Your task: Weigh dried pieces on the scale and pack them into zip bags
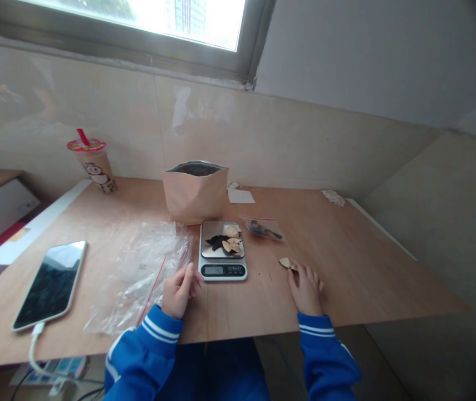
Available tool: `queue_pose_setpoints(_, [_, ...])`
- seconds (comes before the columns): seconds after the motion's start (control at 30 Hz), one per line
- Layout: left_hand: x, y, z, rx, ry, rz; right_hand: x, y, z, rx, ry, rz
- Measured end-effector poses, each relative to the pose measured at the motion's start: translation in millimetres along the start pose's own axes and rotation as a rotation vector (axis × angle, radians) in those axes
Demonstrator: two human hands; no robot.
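Observation:
My right hand [307, 287] rests on the table to the right of the scale, its fingers closed on pale dried slices [286, 263] whose edges stick out past the fingertips. At the lower left corner of the digital kitchen scale [223, 271] is my left hand [181, 289], loosely curled, with nothing visible in it. On the scale's metal plate lie dark dried pieces [216, 241] and several pale dried slices [232, 245]. The display is lit, but its digits are too blurred to read. A small zip bag [263, 228] with dark pieces inside lies just right of the scale.
Behind the scale an open kraft paper pouch [196, 195] stands upright. Clear plastic zip bags [137, 278] spread out on the left. A phone [52, 284] with a white cable lies farther left, and a drink cup [96, 164] with a red straw stands near the wall.

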State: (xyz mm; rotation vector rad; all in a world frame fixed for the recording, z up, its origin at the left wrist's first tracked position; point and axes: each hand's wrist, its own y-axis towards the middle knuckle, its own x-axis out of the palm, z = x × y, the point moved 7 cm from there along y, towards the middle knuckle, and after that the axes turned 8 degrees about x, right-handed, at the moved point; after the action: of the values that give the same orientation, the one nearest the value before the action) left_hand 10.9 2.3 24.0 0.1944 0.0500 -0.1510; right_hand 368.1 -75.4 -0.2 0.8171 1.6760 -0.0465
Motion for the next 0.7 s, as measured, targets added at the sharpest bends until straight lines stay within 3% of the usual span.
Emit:
queue_pose_setpoints(0.3, [0, -1, -2, 0.028, 0.014, -0.003, -5, 0, 3, 0.040, -0.007, 0.060])
queue_pose_setpoints(0.43, [-6, -3, 10, 0.138, 0.111, 0.057, -5, 1, 4, 0.049, 0.032, 0.062])
queue_pose_setpoints(0.57, [-19, 9, 64, 0.347, 0.280, 0.198, -4, 2, 7, 0.067, 0.072, 0.056])
queue_pose_setpoints(0.7, [-32, 54, 155, 0.685, 0.464, 0.353, -4, 2, 7, 0.049, 0.106, 0.051])
